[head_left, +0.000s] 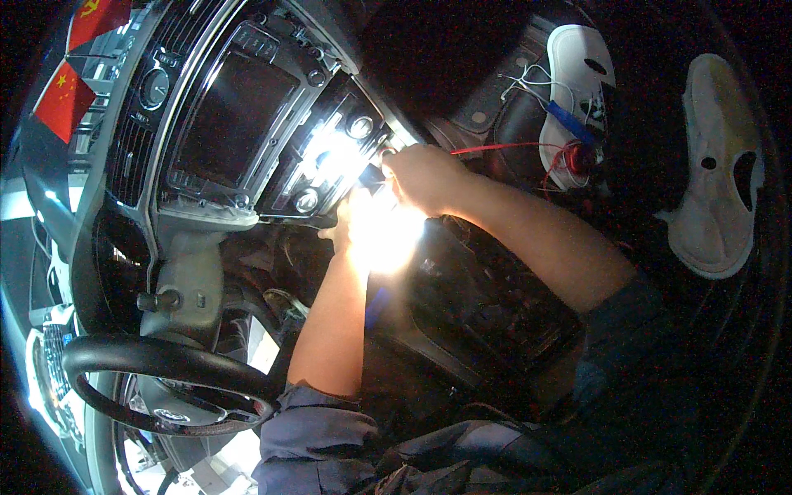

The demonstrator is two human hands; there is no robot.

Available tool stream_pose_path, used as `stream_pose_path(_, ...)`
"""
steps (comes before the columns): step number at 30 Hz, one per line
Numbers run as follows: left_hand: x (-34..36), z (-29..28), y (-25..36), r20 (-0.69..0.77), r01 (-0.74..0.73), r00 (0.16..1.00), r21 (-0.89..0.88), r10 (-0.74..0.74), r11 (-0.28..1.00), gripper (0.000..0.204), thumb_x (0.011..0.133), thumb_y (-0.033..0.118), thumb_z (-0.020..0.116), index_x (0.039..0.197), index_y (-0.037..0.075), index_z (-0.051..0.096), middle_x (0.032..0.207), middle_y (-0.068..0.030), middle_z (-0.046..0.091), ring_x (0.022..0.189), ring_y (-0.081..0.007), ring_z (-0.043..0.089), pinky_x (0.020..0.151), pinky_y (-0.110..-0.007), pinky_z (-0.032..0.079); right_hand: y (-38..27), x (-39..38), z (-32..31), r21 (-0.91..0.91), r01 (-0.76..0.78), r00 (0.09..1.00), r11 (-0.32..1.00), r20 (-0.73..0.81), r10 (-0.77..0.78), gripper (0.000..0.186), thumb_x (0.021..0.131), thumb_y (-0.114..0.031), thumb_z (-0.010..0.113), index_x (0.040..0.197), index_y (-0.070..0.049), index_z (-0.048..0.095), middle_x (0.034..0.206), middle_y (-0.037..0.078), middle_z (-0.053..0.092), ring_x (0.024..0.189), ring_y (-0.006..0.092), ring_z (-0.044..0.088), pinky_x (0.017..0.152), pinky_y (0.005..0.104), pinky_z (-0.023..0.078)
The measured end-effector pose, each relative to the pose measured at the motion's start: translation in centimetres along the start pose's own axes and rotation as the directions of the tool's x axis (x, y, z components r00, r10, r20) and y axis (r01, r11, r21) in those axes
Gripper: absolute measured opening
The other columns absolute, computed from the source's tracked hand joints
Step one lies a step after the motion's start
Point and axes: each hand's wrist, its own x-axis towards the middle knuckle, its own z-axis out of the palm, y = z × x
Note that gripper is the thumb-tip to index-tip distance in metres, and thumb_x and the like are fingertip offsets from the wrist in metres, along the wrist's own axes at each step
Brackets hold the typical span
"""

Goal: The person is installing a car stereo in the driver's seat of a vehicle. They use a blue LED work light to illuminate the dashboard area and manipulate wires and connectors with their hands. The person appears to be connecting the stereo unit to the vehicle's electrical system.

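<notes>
My right hand is at the right edge of the car's centre control panel. Its fingers are curled closed, and what lies between them is hidden. A thin red wire runs from behind that hand toward the seat side. Below the panel, my left hand reaches up with its thumb showing at the side. A strong white glare washes out its other fingers. The panel carries two round knobs and is brightly lit in its middle.
Above the panel sits a dark screen in the dashboard. The steering wheel is at lower left. Two pale, long trim pieces lie at right, the nearer with white wires, a blue strip and a red coil.
</notes>
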Motion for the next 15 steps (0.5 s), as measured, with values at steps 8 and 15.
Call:
stream_pose_path(8,0.3,1.3,-1.5,-0.094,-0.218,0.971,0.034,0.221,0.975,0.055,0.089,0.035,0.07,0.13,0.0,0.06,0.122,-0.0226,0.06,0.114,-0.0389,0.06,0.098,-0.051,0.049,-0.1,-0.4,-0.8,0.07,-0.04,0.999,0.997,0.021,0.038,0.015,0.092,-0.014,0.062,0.094,-0.001,0.07,0.091,0.023,0.072,0.088,0.0412,0.071,0.076,0.0516,0.054)
stream_pose_path(15,0.0,-0.1,-0.4,0.021,0.001,1.0,-0.136,0.002,0.991,0.057,0.088,0.036,0.071,0.131,0.0,0.06,0.127,-0.0221,0.06,0.117,-0.0384,0.058,0.101,-0.051,0.048,-0.1,-0.4,-0.8,0.064,-0.055,0.998,0.996,0.022,0.054,0.016,0.092,-0.015,0.062,0.095,-0.001,0.07,0.093,0.023,0.073,0.089,0.0408,0.071,0.077,0.051,0.055)
